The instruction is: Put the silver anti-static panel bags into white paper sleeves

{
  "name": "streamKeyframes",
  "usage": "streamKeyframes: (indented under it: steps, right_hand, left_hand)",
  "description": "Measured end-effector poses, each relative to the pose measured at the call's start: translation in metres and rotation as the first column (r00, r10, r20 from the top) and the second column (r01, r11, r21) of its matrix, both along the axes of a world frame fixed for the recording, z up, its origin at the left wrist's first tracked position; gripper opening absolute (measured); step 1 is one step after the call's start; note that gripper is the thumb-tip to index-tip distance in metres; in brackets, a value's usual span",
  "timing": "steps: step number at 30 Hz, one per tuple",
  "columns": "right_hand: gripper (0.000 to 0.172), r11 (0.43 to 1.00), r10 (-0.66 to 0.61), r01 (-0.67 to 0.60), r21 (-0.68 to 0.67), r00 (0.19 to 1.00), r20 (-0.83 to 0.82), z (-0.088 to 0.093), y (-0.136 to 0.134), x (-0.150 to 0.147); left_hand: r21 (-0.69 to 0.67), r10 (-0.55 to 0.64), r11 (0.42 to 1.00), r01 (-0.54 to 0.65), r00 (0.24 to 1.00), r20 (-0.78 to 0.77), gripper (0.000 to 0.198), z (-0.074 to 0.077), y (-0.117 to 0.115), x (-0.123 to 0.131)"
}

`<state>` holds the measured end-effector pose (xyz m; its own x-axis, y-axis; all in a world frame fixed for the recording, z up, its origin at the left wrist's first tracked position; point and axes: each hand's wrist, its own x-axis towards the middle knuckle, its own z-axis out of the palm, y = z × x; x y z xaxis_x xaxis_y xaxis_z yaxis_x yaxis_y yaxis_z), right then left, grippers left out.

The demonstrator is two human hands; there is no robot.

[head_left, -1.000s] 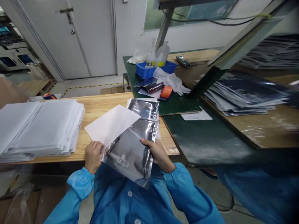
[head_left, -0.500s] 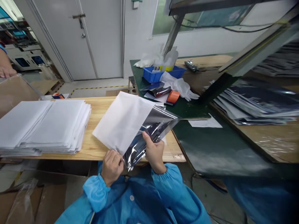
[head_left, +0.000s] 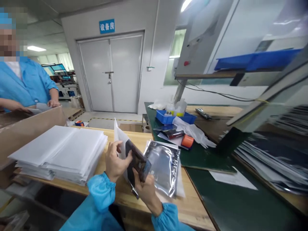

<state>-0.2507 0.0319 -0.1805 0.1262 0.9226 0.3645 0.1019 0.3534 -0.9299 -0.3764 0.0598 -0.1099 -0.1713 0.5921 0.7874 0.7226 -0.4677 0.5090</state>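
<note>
My left hand [head_left: 115,161] is closed on a white sheet [head_left: 119,138] standing nearly upright, its fingers also touching the mouth of a shiny silver bag [head_left: 136,163]. From below, my right hand [head_left: 145,190] grips that same silver bag, and the sheet sits partly inside it. Both hands hover over the wooden table [head_left: 190,205] near its front edge. A second silver bag [head_left: 165,166] lies flat on the table just right of my hands.
A thick stack of white sheets [head_left: 64,151] lies at left beside a cardboard box [head_left: 26,131], where another person in a blue coat [head_left: 22,85] works. A blue tray [head_left: 172,117], white gloves [head_left: 193,132], orange tape [head_left: 187,141] and piles of dark bags [head_left: 271,158] occupy the green-topped bench at right.
The view has tilted up, bringing the person at left into sight. The white sheet and silver bag have turned upright, edge-on, and my hands have moved closer together around them.
</note>
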Motion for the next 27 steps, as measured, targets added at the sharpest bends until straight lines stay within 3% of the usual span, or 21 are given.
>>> streamKeyframes:
  steps: [2, 5, 9, 11, 15, 17, 20, 23, 27]
  right_hand:
    - [0.020, 1.000, 0.029, -0.029, 0.011, 0.999, 0.023, -0.001, -0.002, -0.002]
    - [0.016, 0.998, 0.055, -0.055, -0.007, 0.998, 0.030, -0.004, -0.003, -0.003]
    - [0.009, 0.997, 0.072, -0.072, -0.003, 0.997, -0.007, -0.008, -0.004, -0.004]
    - [0.007, 0.998, 0.061, -0.061, 0.001, 0.998, -0.030, -0.009, -0.004, -0.004]
    - [0.014, 0.997, 0.073, -0.073, -0.016, 0.997, -0.008, -0.010, -0.002, -0.001]
    - [0.019, 0.997, 0.073, -0.073, -0.016, 0.997, 0.005, -0.011, 0.000, 0.001]
    - [0.024, 0.999, -0.044, 0.044, -0.019, 0.999, -0.008, -0.006, 0.000, 0.005]
    - [0.017, 0.969, -0.230, 0.221, -0.111, 0.970, -0.075, 0.009, -0.004, 0.012]
    - [0.027, 0.899, -0.425, 0.391, -0.197, 0.886, -0.183, 0.027, -0.008, 0.021]
  left_hand:
    - [0.036, 0.034, 0.999, -0.033, 0.999, -0.010, 0.036, 0.010, 0.008, 0.000]
    - [0.087, 0.053, 0.995, -0.045, 0.994, -0.091, 0.024, 0.018, 0.015, -0.003]
    - [0.134, 0.071, 0.990, -0.043, 0.974, -0.214, 0.017, 0.027, 0.011, -0.005]
    - [0.156, 0.046, 0.988, -0.003, 0.960, -0.277, 0.017, 0.032, 0.001, -0.001]
    - [0.185, -0.111, 0.965, 0.187, 0.928, -0.357, 0.018, 0.033, -0.021, 0.017]
    - [0.215, -0.154, 0.949, 0.231, 0.933, -0.326, 0.019, 0.022, -0.027, 0.025]
    - [0.217, -0.052, 0.972, 0.094, 0.980, -0.190, 0.023, -0.009, -0.028, 0.027]
    - [-0.033, 0.112, 0.992, -0.119, 0.980, -0.164, 0.028, -0.051, -0.024, 0.014]
    - [-0.389, 0.152, 0.876, -0.284, 0.929, -0.337, 0.014, -0.089, -0.023, -0.005]
